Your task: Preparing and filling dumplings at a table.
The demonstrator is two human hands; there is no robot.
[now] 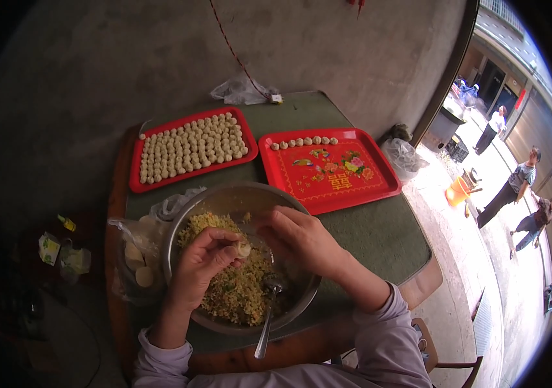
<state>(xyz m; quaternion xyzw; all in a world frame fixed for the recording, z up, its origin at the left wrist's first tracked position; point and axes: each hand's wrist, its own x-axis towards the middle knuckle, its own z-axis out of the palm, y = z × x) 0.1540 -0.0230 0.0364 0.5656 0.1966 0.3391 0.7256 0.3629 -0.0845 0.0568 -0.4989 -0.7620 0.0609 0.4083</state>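
Observation:
My left hand (206, 262) pinches a small pale dumpling (243, 249) between thumb and fingers, above a wide metal bowl (181, 213). Just to its right is my right hand (298, 239), bent over the bowl, its fingertips smeared by motion; whether they hold anything does not show. Crumbly yellow-green filling (231, 304) covers much of the bowl's bottom. A metal spoon (267, 323) rests in the filling with its handle over the near rim. Left of the bowl, a clear plastic bag (135, 233) holds round flat dough wrappers (144, 277).
A red tray (135, 173) full of dumplings in rows stands at the far left. Another red tray (366, 187), flower-printed, carries one short row along its far edge. The green tabletop (379, 242) meets a grey wall behind. Several people stand outside on the right.

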